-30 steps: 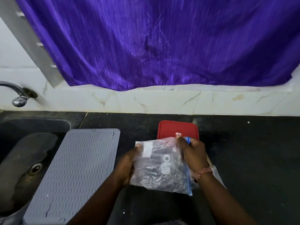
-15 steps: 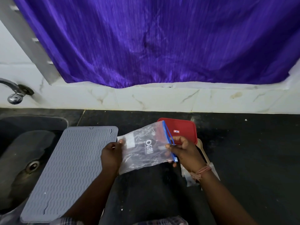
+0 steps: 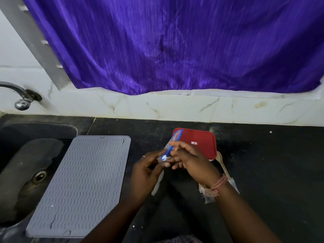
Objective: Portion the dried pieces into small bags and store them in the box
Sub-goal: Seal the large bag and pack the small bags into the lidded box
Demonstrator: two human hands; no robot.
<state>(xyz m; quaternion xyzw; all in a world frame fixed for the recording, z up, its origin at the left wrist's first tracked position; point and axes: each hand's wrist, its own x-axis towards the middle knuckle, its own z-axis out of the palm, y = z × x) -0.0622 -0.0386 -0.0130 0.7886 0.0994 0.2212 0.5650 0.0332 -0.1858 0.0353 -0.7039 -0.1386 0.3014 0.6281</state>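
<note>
While both hands meet over the dark counter (image 3: pixel 263 172), the zip bag (image 3: pixel 169 151) sits pinched between them, held up off the surface just near of the red-lidded box (image 3: pixel 199 141). The right hand (image 3: pixel 191 162) has its fingers curled over the bag's blue closure strip, thumb and fingertips nipping it from the right; the left hand (image 3: pixel 149 171) grips the same edge from the left, its fingers bent round the clear plastic that hangs down below the palms. Holding the strip from both sides like this looks like the way to part or press the seal, so I judge the step in hand to be working the bag's mouth; whether it is being opened or closed I cannot tell, and the blur hides what the bag holds.

Outward from the hands, the box stands touching the far side of the grip, its lid on, placed close so a filled bag has little way to travel. A pale wooden spoon (image 3: pixel 221 162) lies just right of the box, partly under the right wrist, probably there for scooping portions. More clear bags (image 3: pixel 233 183) lie flat on the counter under that wrist. To the left a grey ribbed mat (image 3: pixel 84 181) lies beside the sink (image 3: pixel 21 163), with a tap (image 3: pixel 21 100) above it. A purple curtain (image 3: pixel 175 46) hangs across the far wall.
</note>
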